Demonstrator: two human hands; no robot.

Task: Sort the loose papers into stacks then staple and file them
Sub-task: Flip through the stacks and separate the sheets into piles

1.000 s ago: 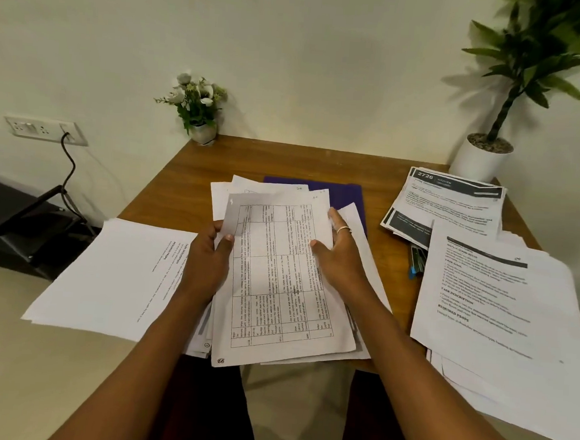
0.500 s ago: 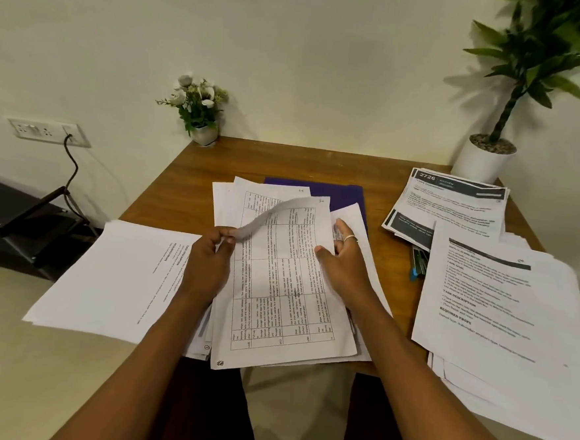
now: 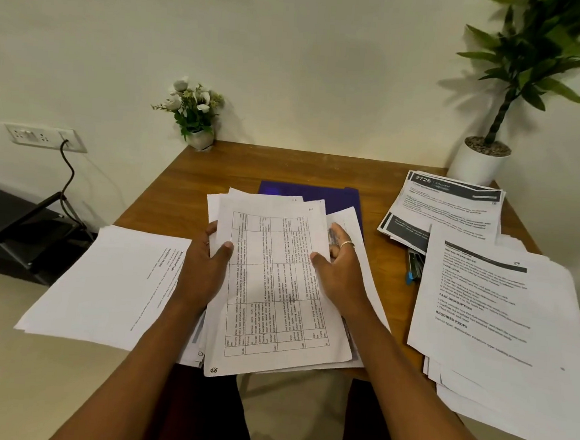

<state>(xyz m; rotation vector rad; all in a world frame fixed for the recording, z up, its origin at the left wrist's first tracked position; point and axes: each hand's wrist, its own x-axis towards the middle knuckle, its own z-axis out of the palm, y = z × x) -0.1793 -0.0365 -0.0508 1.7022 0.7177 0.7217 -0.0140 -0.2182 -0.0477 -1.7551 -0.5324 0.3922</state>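
The left hand (image 3: pixel 206 269) and right hand (image 3: pixel 341 271) each clamp a thumb-over grip on the sheet (image 3: pixel 270 287). White, with a sideways printed grid, it seems raised slightly over the pile (image 3: pixel 345 217) on the counter (image 3: pixel 217 166).

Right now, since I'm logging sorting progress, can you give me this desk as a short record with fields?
left hand: grips the gridded sheet, left edge
right hand: grips its right edge
centre pile: loose, overlapping the purple folder
stacks: left stack, near right stack, far right stack
stapler: on the table, beside the near right stack
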